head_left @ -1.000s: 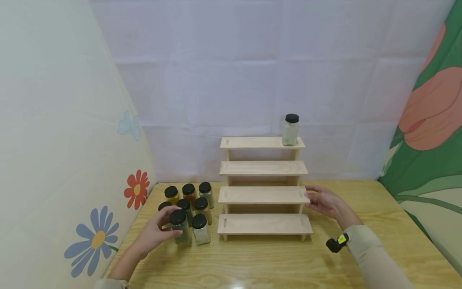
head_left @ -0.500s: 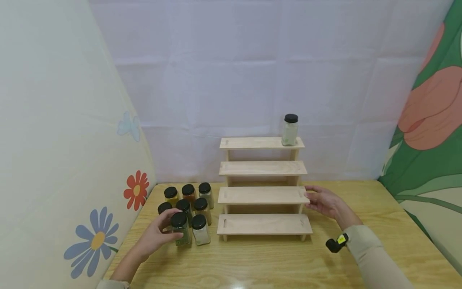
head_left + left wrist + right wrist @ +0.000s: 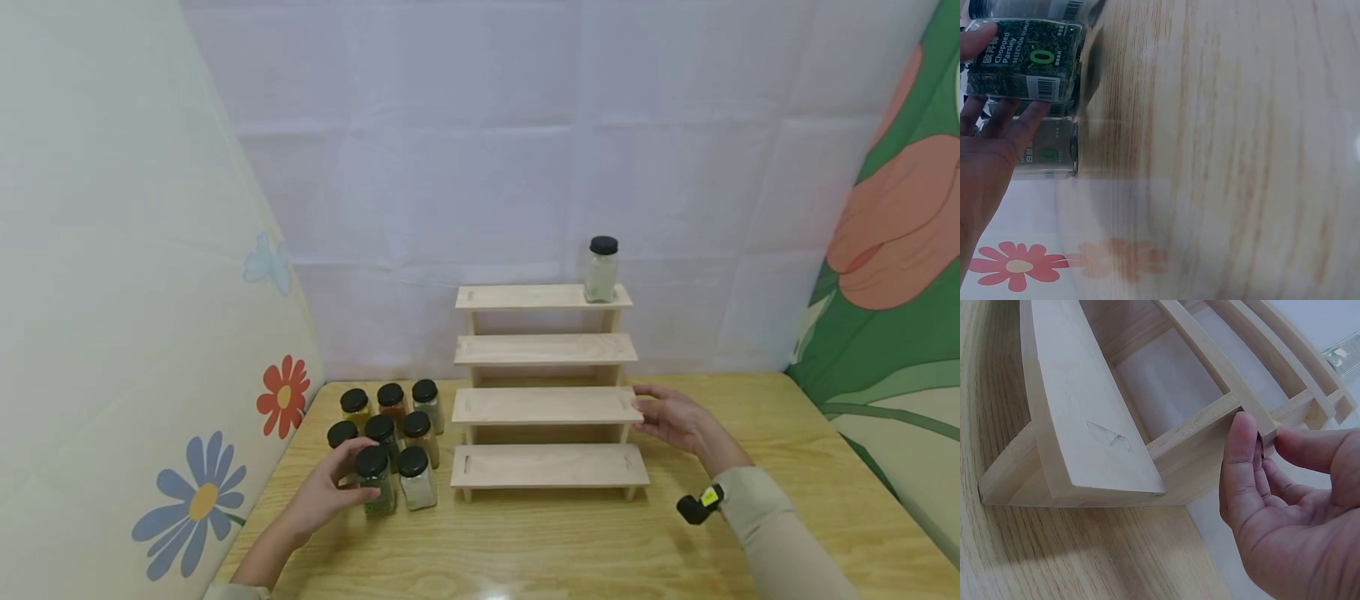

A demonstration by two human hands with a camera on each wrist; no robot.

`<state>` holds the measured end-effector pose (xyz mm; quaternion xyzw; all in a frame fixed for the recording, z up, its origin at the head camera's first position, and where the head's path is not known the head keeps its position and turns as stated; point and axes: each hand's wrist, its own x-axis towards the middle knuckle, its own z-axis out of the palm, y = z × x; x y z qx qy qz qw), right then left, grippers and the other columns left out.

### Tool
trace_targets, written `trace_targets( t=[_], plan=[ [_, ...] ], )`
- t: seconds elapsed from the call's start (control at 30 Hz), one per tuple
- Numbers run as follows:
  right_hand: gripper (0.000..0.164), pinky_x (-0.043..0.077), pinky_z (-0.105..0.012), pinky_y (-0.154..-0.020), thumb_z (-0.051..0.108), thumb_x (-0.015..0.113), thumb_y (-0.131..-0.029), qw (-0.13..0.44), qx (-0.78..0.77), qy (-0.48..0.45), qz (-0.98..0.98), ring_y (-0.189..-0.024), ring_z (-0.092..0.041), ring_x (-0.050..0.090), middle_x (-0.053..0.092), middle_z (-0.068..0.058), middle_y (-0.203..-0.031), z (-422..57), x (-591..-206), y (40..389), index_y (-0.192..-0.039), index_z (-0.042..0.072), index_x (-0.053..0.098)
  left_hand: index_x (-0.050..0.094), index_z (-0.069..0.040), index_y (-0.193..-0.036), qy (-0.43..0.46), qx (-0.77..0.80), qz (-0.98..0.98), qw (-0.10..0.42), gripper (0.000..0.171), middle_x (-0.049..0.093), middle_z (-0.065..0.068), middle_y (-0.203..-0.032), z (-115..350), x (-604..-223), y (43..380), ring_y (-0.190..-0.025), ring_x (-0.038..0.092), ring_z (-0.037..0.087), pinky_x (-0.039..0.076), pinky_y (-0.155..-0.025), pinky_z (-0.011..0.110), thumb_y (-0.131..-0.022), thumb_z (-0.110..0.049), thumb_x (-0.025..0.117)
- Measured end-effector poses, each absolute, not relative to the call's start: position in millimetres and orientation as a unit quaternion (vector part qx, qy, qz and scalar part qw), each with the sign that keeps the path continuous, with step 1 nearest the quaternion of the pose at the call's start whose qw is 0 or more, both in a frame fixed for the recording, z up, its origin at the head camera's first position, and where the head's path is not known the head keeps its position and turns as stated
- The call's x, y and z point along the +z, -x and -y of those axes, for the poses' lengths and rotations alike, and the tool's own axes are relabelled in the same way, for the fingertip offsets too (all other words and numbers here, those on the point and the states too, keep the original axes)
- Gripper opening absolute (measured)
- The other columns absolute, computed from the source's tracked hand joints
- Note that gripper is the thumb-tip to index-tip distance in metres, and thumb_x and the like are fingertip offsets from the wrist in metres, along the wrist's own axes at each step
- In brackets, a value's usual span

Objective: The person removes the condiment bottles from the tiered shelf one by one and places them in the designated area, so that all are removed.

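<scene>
My left hand (image 3: 326, 492) grips a black-lidded spice jar of chopped parsley (image 3: 381, 493), its thumb on one side and its fingers on the other. In the left wrist view the label of the parsley jar (image 3: 1029, 59) faces the camera, and its base looks close to the table. With thumb and fingers, my right hand (image 3: 675, 421) pinches the right end of the second-lowest board of a four-step wooden rack (image 3: 547, 406). That grip on the board's corner (image 3: 1266, 434) shows plainly in the right wrist view.
Several black-lidded jars stand around the held one, among them a white-filled jar (image 3: 418, 485) just right of it. A pale jar (image 3: 601, 275) stands on the rack's top step, at the right. Printed cloth hangs left and right of the wooden table (image 3: 525, 550).
My left hand and the parsley jar have shifted slightly down and toward me, beside the white-filled jar. The right hand keeps its hold on the rack.
</scene>
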<state>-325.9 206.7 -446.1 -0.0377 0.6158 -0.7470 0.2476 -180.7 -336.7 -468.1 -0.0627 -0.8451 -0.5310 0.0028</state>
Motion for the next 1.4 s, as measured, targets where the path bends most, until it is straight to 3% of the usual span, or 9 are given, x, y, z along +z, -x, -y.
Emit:
trace_targets(
  t=[0.33,0.63,1.07,1.4],
  plan=[
    [0.060,0.057,-0.024,-0.074,0.002,0.051,-0.104,0.247,-0.744,0.035,-0.620,-0.083,-0.011,0.065,0.067,-0.001,-0.098,-205,-445,326,-0.155,-0.006,0.019,0.049,-0.008,-0.140,0.059,-0.527,0.848,-0.014,0.065,0.058,0.016,-0.132,339,-469,180,-0.119,0.056,0.022,0.048,-0.094,0.031,-0.085,-0.013,0.083],
    [0.064,0.057,-0.026,-0.077,0.004,0.051,-0.105,0.251,-0.740,0.037,-0.623,-0.085,-0.011,0.065,0.067,-0.001,-0.101,-205,-444,326,-0.157,-0.005,0.016,0.048,-0.008,-0.140,0.048,-0.527,0.848,-0.014,0.065,0.056,0.017,-0.132,339,-470,180,-0.123,0.053,0.033,0.045,-0.099,0.045,-0.085,-0.012,0.083],
    [0.061,0.057,-0.026,-0.076,0.003,0.051,-0.105,0.250,-0.743,0.036,-0.620,-0.084,-0.011,0.066,0.068,-0.001,-0.100,-206,-444,326,-0.156,-0.005,0.019,0.048,-0.009,-0.139,0.050,-0.521,0.852,-0.008,0.066,0.054,0.019,-0.136,340,-475,180,-0.127,0.052,0.040,0.045,-0.102,0.053,-0.083,-0.010,0.083],
    [0.062,0.057,-0.026,-0.078,0.004,0.053,-0.104,0.249,-0.742,0.034,-0.622,-0.085,-0.011,0.065,0.067,-0.002,-0.102,-206,-443,324,-0.156,-0.005,0.019,0.048,-0.008,-0.139,0.069,-0.489,0.869,0.005,0.066,0.056,0.020,-0.136,338,-464,177,-0.129,0.051,0.045,0.049,-0.097,0.058,-0.084,-0.016,0.084]
  ],
)
